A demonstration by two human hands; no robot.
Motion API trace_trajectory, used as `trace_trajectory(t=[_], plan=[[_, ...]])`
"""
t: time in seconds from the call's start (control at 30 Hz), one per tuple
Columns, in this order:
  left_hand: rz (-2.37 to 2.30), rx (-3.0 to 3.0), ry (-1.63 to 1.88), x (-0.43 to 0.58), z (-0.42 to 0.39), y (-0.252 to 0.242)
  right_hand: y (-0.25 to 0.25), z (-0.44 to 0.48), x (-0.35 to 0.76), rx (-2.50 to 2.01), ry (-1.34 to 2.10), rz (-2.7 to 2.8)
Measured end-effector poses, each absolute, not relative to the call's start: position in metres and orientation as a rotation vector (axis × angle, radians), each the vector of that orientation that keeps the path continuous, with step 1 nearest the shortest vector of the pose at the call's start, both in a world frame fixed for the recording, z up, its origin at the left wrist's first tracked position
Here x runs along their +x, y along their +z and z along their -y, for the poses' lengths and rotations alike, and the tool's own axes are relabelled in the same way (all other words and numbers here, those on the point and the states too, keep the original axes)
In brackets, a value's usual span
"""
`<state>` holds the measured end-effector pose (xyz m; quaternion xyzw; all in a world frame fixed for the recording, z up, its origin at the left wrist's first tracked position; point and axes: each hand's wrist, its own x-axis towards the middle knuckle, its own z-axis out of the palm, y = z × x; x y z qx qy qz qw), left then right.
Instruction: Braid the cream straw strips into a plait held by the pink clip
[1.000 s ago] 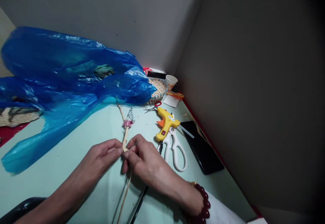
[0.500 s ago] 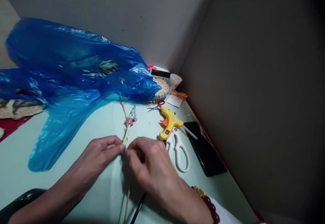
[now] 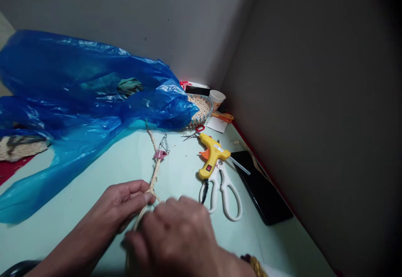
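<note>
A pale braid of plant fibre (image 3: 153,177) runs toward me across the table, with a pink binder clip (image 3: 160,154) fastened on it. My left hand (image 3: 125,203) pinches the near end of the braid between thumb and fingers. Close beside it on the right, my right hand (image 3: 179,231) is curled and blurred by motion. One thin strand stretches from the braid to its knuckles, while another pale strand (image 3: 139,218) hangs between the two hands. The right fingertips are mostly hidden from view.
A yellow glue gun (image 3: 213,153) lies over white-handled scissors (image 3: 232,201), near small red-handled scissors (image 3: 200,129). A black phone-like slab (image 3: 266,193) is at the right edge. Behind are a blue plastic bag (image 3: 94,80), a woven basket (image 3: 202,105) and a paper cup (image 3: 217,97).
My right hand has pulled away from the braid's end, down toward me, drawing a strand. My left hand still pinches the braid. The camera view has shifted slightly.
</note>
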<state>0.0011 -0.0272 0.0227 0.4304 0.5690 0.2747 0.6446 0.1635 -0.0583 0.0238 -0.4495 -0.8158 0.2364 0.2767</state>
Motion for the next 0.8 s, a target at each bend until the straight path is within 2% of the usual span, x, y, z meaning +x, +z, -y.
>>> trace_trajectory(t=[0.07, 0.1, 0.2, 0.27, 0.4, 0.57, 0.8], plan=[[-1.239, 0.952, 0.624, 0.000, 0.028, 0.021, 0.040, 0.047, 0.177, -1.365, 0.630, 2.070], [-1.233, 0.942, 0.626, 0.000, 0.028, 0.021, 0.045, 0.041, 0.182, -1.412, 0.755, 1.989], [-1.247, 0.954, 0.643, 0.002, 0.028, 0.024, 0.046, 0.029, 0.189, -1.306, 1.419, 1.757], [-1.264, 1.032, 0.624, 0.005, 0.026, 0.027, 0.041, 0.024, 0.189, -1.208, 1.620, 1.703], [-1.319, 1.190, 0.561, 0.010, 0.025, 0.033, 0.037, 0.019, 0.186, -1.292, 1.391, 1.805], [-1.415, 1.484, 0.453, 0.007, 0.029, 0.038, 0.031, 0.017, 0.182, -1.307, 1.479, 1.589], [-1.510, 1.748, 0.424, -0.001, 0.039, 0.036, 0.024, 0.025, 0.175, -1.377, 1.327, 1.534]])
